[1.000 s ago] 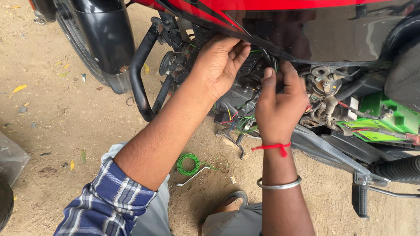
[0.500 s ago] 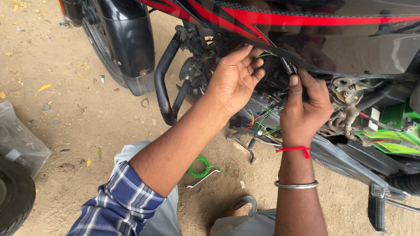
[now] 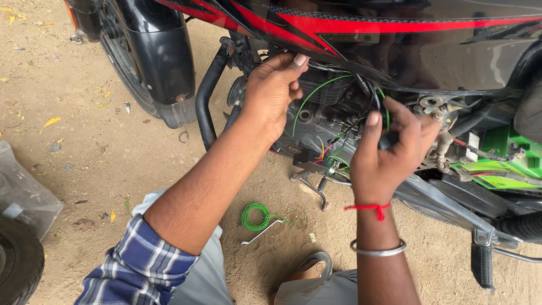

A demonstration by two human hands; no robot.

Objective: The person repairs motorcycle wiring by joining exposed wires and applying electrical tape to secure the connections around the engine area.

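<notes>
My left hand [image 3: 275, 93] pinches the upper end of the green wire [image 3: 314, 93] under the black-and-red fuel tank [image 3: 395, 34], while my right hand [image 3: 389, 152] closes around a dark tool or connector I cannot identify, below that tank beside the engine [image 3: 319, 121]. The wiring looks partly routed, loose ends still hanging and a green wire coil [image 3: 256, 216] unused on the ground below the tank; both forearms reach up and forward, wrists bent.

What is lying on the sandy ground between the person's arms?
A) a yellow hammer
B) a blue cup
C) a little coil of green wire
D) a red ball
C: a small coil of green wire lies on the ground below the motorcycle, next to a thin bent metal rod.
</notes>
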